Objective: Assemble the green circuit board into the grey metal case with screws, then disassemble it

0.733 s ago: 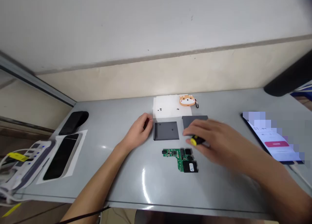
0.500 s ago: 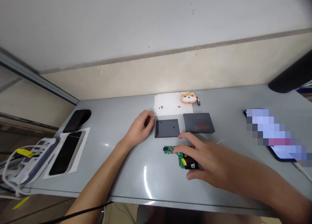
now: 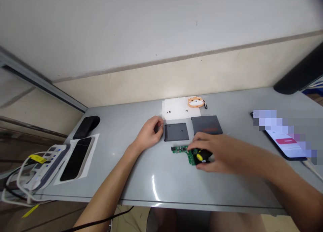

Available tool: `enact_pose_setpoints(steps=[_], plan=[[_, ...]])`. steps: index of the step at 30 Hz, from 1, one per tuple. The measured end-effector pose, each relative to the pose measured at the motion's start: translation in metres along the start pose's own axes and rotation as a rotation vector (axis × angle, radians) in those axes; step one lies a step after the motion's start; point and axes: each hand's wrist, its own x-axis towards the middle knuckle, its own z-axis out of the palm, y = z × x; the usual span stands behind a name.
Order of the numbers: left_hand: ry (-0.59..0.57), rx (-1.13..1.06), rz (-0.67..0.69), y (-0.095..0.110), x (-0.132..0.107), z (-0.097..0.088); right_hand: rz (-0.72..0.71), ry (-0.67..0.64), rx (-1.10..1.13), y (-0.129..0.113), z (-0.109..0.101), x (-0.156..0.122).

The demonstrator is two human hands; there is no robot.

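The right hand is pinching the wide end of a green circuit board, with fingers on the far side and the thumb on the near side. A black screwdriver with a yellow end is tucked in that same hand, right over the board. The board is near the middle of the gray counter, in front of a flat, dark tray. The left hand is curled up just beside the tray's left edge; I can't tell if it is holding anything. A dark gray cover with reddish marks lies to the right of the tray. Behind them is a sheet of white paper with tiny dark screws on it. An orange and white case with an animal face sits partly on the paper's right side.
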Motion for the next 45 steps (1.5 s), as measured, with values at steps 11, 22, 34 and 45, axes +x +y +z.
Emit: enact_pose_setpoints(steps=[11,22,34,45], plan=[[-0.006,0.004,0.039,0.000,0.002,-0.001,0.171,0.125,-0.161,0.032,-0.009,0.049],[-0.019,0.041,0.049,0.000,0.001,-0.001,0.074,0.213,-0.207,0.035,0.011,0.042],[-0.040,0.063,0.061,0.003,0.001,-0.004,0.060,0.294,-0.259,0.017,0.026,0.051],[-0.026,0.105,0.114,0.002,-0.003,-0.003,-0.052,0.227,-0.385,0.023,0.020,0.045]])
